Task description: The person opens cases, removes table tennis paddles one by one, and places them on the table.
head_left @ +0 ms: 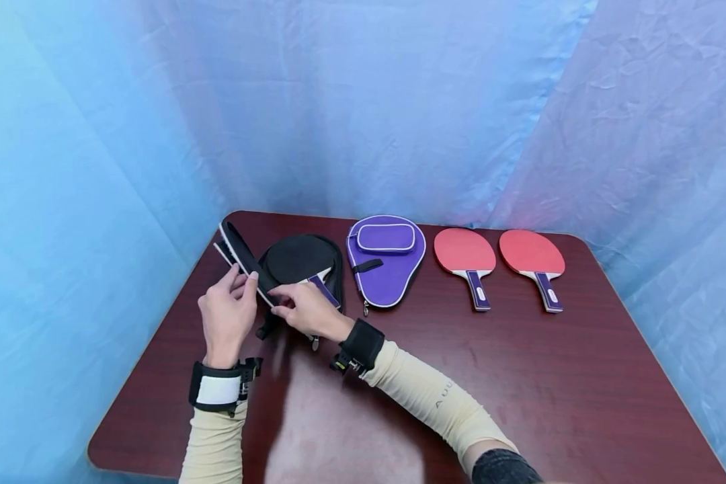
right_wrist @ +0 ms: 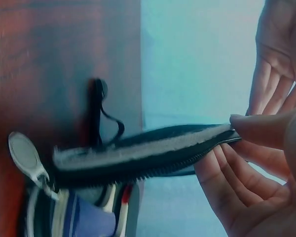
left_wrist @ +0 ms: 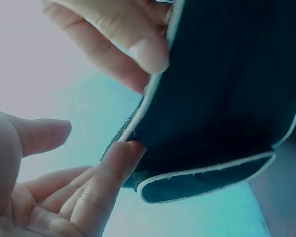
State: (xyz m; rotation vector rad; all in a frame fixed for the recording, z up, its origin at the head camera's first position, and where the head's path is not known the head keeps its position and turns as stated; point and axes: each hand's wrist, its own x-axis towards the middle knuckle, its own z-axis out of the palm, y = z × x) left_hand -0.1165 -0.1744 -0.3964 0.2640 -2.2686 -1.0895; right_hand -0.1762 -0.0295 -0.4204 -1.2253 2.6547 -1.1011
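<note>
Pinching the raised flap at its near end, there's our right grip; farther up, our left grip, loose, touches the edge. Away leftward it slants from us, paddle right of it in the case, handle by our right grip.

The head view is bright and mostly sharp, lit evenly by a source out of frame. Blue fabric curtains glow palest at upper left. A broad whitish glare spreads over the near middle of the glossy dark-red tabletop; beside it runs a dark streak, shadow or reflection, hard to tell which.

The left wrist view is hazy with a blue-green cast, milky at upper left; the black case sinks into near-featureless dark.

The right wrist view is soft and teal-tinted, its background washed out, the metal zip pull slightly blurred.
</note>
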